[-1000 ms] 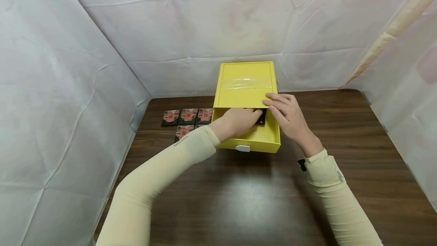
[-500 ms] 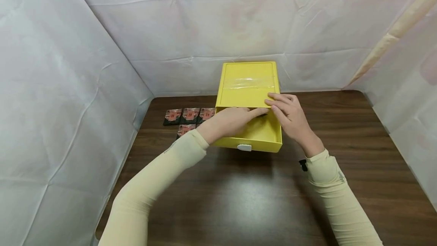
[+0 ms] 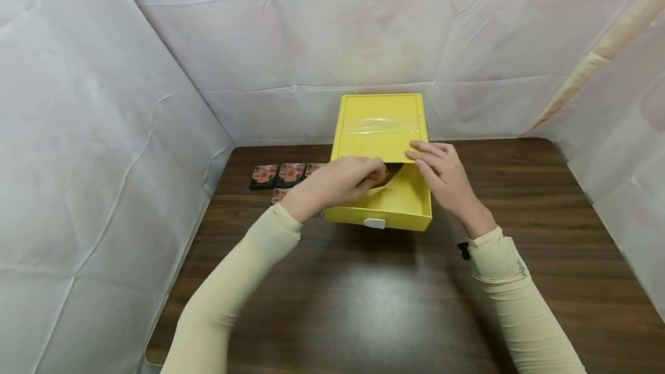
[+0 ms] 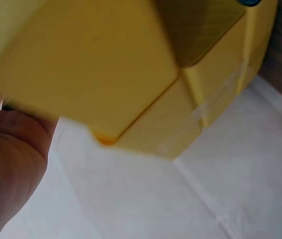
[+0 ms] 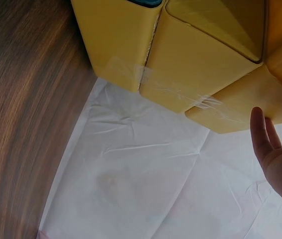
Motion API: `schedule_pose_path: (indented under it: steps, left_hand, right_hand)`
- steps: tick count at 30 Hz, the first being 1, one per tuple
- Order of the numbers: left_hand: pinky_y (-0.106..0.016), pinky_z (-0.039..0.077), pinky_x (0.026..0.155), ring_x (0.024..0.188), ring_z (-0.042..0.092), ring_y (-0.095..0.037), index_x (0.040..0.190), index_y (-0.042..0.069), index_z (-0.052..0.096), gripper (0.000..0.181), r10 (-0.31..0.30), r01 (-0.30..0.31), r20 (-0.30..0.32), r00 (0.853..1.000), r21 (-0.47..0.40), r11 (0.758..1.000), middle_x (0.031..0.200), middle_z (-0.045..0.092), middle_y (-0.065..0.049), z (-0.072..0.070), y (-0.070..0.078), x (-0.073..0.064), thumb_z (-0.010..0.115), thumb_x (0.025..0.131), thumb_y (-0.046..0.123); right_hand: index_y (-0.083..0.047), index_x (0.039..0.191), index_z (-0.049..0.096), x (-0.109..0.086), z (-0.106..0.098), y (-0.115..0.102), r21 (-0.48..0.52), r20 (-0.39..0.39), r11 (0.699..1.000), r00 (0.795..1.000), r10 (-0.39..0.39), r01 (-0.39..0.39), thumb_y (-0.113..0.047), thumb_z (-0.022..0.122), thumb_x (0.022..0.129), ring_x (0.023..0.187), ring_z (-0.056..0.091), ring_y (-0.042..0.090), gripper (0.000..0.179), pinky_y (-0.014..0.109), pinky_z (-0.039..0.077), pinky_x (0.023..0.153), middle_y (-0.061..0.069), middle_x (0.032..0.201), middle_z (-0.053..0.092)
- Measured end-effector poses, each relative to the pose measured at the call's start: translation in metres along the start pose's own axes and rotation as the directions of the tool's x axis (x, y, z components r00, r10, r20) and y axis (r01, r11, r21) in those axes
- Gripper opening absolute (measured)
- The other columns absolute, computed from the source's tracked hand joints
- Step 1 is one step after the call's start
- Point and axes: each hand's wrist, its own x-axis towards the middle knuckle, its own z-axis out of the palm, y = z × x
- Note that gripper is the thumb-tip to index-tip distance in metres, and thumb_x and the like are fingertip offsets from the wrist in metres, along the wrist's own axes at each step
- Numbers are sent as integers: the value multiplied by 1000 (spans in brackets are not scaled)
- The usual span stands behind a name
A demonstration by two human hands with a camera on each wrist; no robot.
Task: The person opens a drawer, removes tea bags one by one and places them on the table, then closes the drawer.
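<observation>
A yellow drawer box point(image 3: 381, 146) stands at the back of the table with its drawer point(image 3: 407, 219) pulled out. My left hand point(image 3: 345, 180) is over the drawer's left side, fingers curled, pinching a flat dark packet point(image 3: 393, 173). Part of that packet is hidden by the fingers and the box top. On the front right edge of the box top rests my right hand point(image 3: 447, 180), its fingers fairly straight. In the right wrist view, the right hand point(image 5: 280, 167) touches the box's edge. Left of the box lie several square black-and-red packets point(image 3: 264, 175), partly covered by the left arm.
The drawer has a white pull tab point(image 3: 374, 223) on its front. Clear tape point(image 3: 381, 126) crosses the box top. Pale cloth point(image 3: 312, 39) hangs behind and on both sides of the dark wooden table point(image 3: 384, 305).
My left hand reached right inside the drawer, then drew back left and up with the dark packet between its fingers. The right hand has kept its place on the box.
</observation>
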Motion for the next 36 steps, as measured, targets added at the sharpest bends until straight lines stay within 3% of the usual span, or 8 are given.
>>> schedule_pose_path:
  steps: [7,12,18,20,22,26,32,36]
  left_hand:
    - [-26,41,53,60,48,-9,124,6,48,35,-76,32,-210,975,-209,977,92,59,1,-32,-2,-41,61,92,3]
    - [-27,38,54,62,44,-12,128,10,54,36,-223,148,-248,943,-289,946,92,56,2,-42,-24,-78,61,93,5]
    - [-26,43,53,67,52,-20,126,3,44,39,-419,223,-254,872,-555,801,91,58,-13,-54,-52,-123,64,92,1]
    - [-26,43,53,67,53,-21,125,1,47,36,-447,228,-244,861,-599,767,93,60,-17,-55,-61,-136,63,93,1]
    - [-29,43,52,64,52,-22,130,4,50,35,-462,266,-190,866,-607,748,91,60,-19,-53,-71,-150,59,96,3]
    - [-34,44,50,57,50,-28,143,11,43,44,-515,407,-11,857,-598,690,86,57,-23,-39,-94,-173,51,101,6]
    - [-38,47,55,65,57,-28,135,-2,38,34,-663,637,137,736,-472,610,94,57,-21,-6,-129,-194,46,102,4]
    - [-36,46,59,69,58,-23,130,-3,45,28,-707,710,154,690,-336,620,106,58,-22,15,-147,-200,42,103,2]
  right_hand:
    - [-5,122,69,1,-4,1,8,3,1000,1000,4,-4,-15,52,101,122,42,32,28,50,30,97,6,137,56]
    - [-4,120,69,0,-8,3,4,-10,1000,1000,0,0,-11,53,100,121,43,33,27,50,30,97,8,135,57]
    - [-3,120,70,0,-10,3,16,-27,1000,1000,4,-4,-7,54,99,119,43,35,26,49,30,96,10,134,58]
    - [-3,119,70,0,-11,3,13,-29,1000,1000,7,-6,-7,54,99,120,43,34,26,48,30,96,9,134,58]
    - [-3,119,70,-1,-11,3,13,-27,1000,1000,7,-7,-8,54,99,120,43,34,26,48,30,97,9,134,58]
    - [-3,120,69,0,-12,3,11,-22,1000,1000,3,-3,-11,53,100,121,42,33,27,49,30,98,9,135,57]
    - [-3,120,70,-2,-16,4,-3,-30,1000,1000,4,-4,-12,53,100,122,43,33,27,48,29,98,9,134,58]
    - [-3,119,70,-4,-18,3,-4,-33,1000,999,14,-15,-11,53,100,122,42,33,27,48,30,98,9,134,58]
